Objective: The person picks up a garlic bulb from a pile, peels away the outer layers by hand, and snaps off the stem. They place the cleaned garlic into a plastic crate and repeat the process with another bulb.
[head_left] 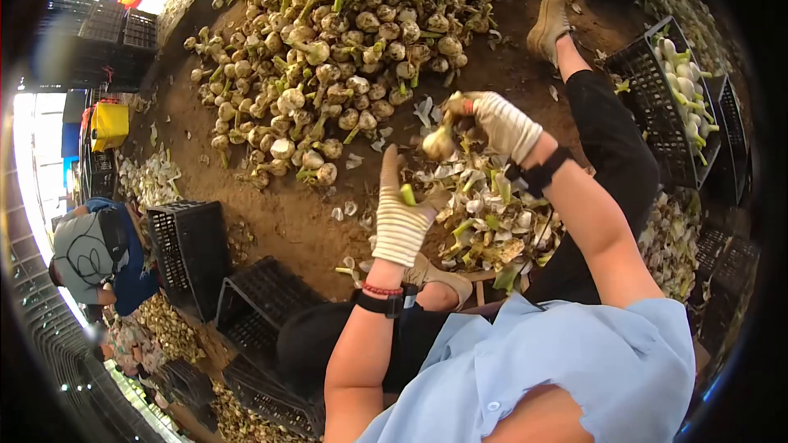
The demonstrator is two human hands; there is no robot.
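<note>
My right hand [502,121], in a striped white glove with dirty fingertips, has its fingers closed on a garlic bulb [437,143]. The bulb hangs below the fingers, slightly blurred. My left hand [402,212] wears the same kind of glove. Its fingers and thumb are spread apart, and a short green stem piece [408,194] shows in the gap between them. Under both hands lies a heap of peeled skins and cut stems [484,226]. Beyond them, a large pile of untrimmed garlic [361,41] covers the dirt floor.
To the right stands a black crate [648,86] holding cleaned garlic with stems [688,86]. Black crates [193,254] sit on the left, near a bent-over person [90,254]. A yellow container [110,126] is farther back. My shoe [548,29] rests beside the pile.
</note>
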